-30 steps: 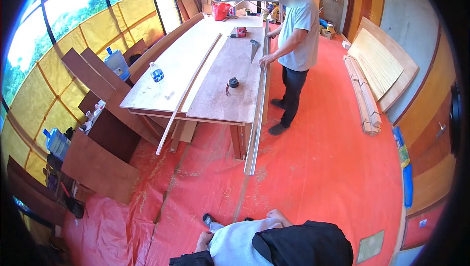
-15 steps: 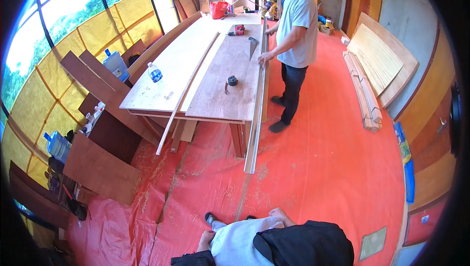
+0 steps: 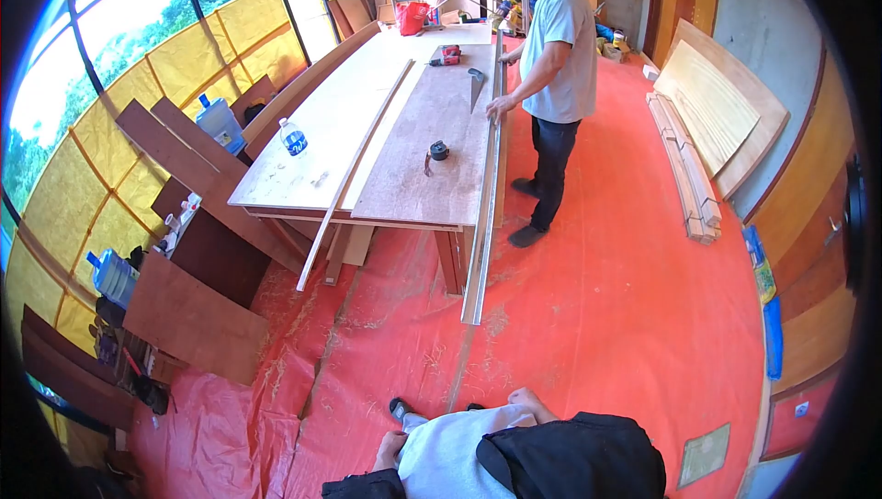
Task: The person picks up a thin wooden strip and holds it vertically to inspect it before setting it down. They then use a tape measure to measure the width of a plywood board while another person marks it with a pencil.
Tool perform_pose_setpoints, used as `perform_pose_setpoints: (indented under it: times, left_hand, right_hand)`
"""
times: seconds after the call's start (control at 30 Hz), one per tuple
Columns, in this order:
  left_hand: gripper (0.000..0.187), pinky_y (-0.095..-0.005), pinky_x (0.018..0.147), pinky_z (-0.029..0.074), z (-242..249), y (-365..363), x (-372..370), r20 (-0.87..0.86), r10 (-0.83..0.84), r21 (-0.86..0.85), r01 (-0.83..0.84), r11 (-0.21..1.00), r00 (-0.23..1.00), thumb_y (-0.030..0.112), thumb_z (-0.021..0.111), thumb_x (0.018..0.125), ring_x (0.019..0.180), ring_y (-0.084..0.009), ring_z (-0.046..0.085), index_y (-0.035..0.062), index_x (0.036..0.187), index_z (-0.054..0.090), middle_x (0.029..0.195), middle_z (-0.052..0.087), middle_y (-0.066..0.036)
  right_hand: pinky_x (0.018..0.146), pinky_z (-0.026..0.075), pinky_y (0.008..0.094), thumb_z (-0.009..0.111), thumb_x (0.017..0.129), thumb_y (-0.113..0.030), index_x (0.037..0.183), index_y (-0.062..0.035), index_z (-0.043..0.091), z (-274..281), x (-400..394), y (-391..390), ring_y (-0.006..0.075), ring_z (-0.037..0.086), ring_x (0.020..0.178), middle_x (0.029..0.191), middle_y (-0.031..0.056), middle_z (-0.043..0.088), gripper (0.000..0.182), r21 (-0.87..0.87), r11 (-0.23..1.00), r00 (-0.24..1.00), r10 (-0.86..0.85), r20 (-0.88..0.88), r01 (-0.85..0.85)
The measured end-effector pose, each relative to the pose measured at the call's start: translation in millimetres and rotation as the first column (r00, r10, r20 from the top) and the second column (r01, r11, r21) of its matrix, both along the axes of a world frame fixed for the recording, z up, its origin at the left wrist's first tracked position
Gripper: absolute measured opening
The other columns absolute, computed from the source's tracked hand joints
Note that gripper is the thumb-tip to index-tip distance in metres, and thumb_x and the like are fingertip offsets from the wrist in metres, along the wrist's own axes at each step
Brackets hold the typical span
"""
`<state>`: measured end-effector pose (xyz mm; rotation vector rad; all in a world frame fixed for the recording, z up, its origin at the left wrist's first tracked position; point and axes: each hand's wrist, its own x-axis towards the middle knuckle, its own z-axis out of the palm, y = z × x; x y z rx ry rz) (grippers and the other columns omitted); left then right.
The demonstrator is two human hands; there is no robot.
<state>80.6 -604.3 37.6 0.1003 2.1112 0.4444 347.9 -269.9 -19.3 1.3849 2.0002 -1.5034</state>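
Observation:
My left hand point(image 3: 390, 447) hangs at the left side of my body against my light-coloured clothing, its fingers curled and partly hidden. On the other side, my right hand point(image 3: 526, 400) rests near my right hip, with its fingertips hard to make out. Neither hand touches the worktable point(image 3: 276, 188), which stands ahead. A long metal channel point(image 3: 478, 265) lies along the table's right side and juts past the near edge. The other person's hand point(image 3: 501, 107) touches that channel. On the table are a tape measure point(image 3: 438, 151), a saw point(image 3: 476, 87) and a red drill point(image 3: 446, 56).
A co-worker point(image 3: 557, 67) stands at the table's right side. A thin strip point(image 3: 317, 255) overhangs the near edge. A water bottle point(image 3: 293, 139) stands on the table. Boards point(image 3: 197, 315) lean at left; bundled timber point(image 3: 682, 168) lies at right on red sheeting point(image 3: 616, 315).
The whole view has shifted very slightly to the right. My hands and the co-worker hold nearly the same positions.

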Motion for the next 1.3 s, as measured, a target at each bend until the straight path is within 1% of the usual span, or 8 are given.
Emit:
perform_pose_setpoints:
  times: [0.57,0.67,0.73,0.8,0.9,1.07,1.2,1.3]
  left_hand:
    - [0.038,-0.0385,0.086,0.051,-4.2,3.6,-2.9,-0.05,-0.127,0.049,0.129,0.99,0.991,0.03,0.065,0.08,0.102,-0.0288,0.067,0.0059,0.109,0.071,0.107,0.07,-0.019]
    - [0.038,-0.0396,0.086,0.052,-41.0,-4.0,-8.7,-0.111,-0.174,0.07,0.182,0.981,0.979,0.029,0.064,0.081,0.101,-0.0299,0.067,0.0044,0.108,0.07,0.105,0.07,-0.02]
    - [0.038,-0.0406,0.085,0.052,-44.4,-1.6,-13.5,-0.05,-0.205,0.026,0.207,0.978,0.977,0.029,0.064,0.081,0.101,-0.0308,0.067,0.0034,0.108,0.07,0.103,0.07,-0.021]
    - [0.038,-0.041,0.083,0.053,-32.4,2.3,-15.4,-0.146,-0.131,0.115,0.148,0.982,0.981,0.029,0.065,0.08,0.099,-0.0308,0.068,0.0032,0.108,0.07,0.102,0.07,-0.021]
    - [0.035,-0.0375,0.074,0.055,-23.3,13.9,-26.5,-0.246,-0.056,0.139,0.093,0.986,0.968,0.029,0.066,0.081,0.084,-0.0255,0.07,0.0019,0.103,0.072,0.092,0.072,-0.018]
    - [0.037,-0.0331,0.066,0.055,3.8,52.7,-35.4,-0.043,0.226,0.271,-0.207,0.94,0.973,0.026,0.063,0.085,0.081,-0.0191,0.067,-0.0013,0.111,0.066,0.093,0.07,-0.014]
    - [0.04,-0.041,0.077,0.054,-20.8,105.2,-66.7,-0.431,-0.095,0.377,0.274,0.884,0.897,0.026,0.066,0.082,0.095,-0.0308,0.068,-0.0007,0.112,0.065,0.102,0.07,-0.021]
    - [0.034,-0.0429,0.078,0.053,27.3,177.3,-86.4,-0.525,-0.107,0.447,0.38,0.81,0.844,0.024,0.066,0.082,0.094,-0.0341,0.067,0.0002,0.106,0.066,0.099,0.069,-0.021]
  right_hand:
    - [0.066,0.051,0.0343,0.065,0.078,-0.022,0.08,-0.0086,0.074,-17.1,5.5,3.5,0.0146,0.067,0.072,0.074,0.0087,0.07,0.017,0.024,0.999,0.991,0.029,-0.132,-0.026]
    - [0.066,0.052,0.0357,0.062,0.079,-0.021,0.078,-0.01,0.074,-70.6,9.3,6.8,0.0163,0.067,0.071,0.075,0.0082,0.071,0.016,0.141,0.982,0.976,0.151,-0.157,-0.129]
    - [0.065,0.052,0.0358,0.06,0.081,-0.02,0.077,-0.0084,0.073,-55.0,8.9,6.8,0.0179,0.067,0.07,0.075,0.0083,0.071,0.018,0.083,0.994,0.985,0.082,-0.15,-0.07]
    - [0.066,0.052,0.0358,0.058,0.082,-0.02,0.078,-0.0062,0.073,-33.6,6.7,7.0,0.0195,0.068,0.07,0.077,0.0092,0.072,0.021,-0.058,0.996,0.991,-0.071,-0.11,0.065]
    - [0.067,0.053,0.0355,0.058,0.083,-0.021,0.08,-0.0045,0.073,-24.8,12.5,10.8,0.0203,0.068,0.071,0.079,0.0106,0.072,0.023,0.014,1.0,0.996,-0.012,-0.086,0.013]
    - [0.069,0.054,0.0348,0.058,0.083,-0.019,0.082,-0.0041,0.073,-10.6,46.8,7.4,0.019,0.069,0.072,0.079,0.0101,0.072,0.022,-0.018,0.995,0.992,-0.104,-0.078,0.102]
    - [0.067,0.053,0.0328,0.059,0.081,-0.016,0.082,-0.0034,0.073,-26.8,63.5,0.1,0.0168,0.067,0.07,0.076,0.0094,0.071,0.019,-0.07,0.978,0.969,-0.205,-0.139,0.197]
    - [0.064,0.052,0.0319,0.06,0.08,-0.014,0.08,-0.0016,0.072,-40.1,71.0,-10.7,0.0164,0.066,0.068,0.071,0.0096,0.068,0.017,-0.079,0.955,0.954,-0.292,-0.069,0.287]
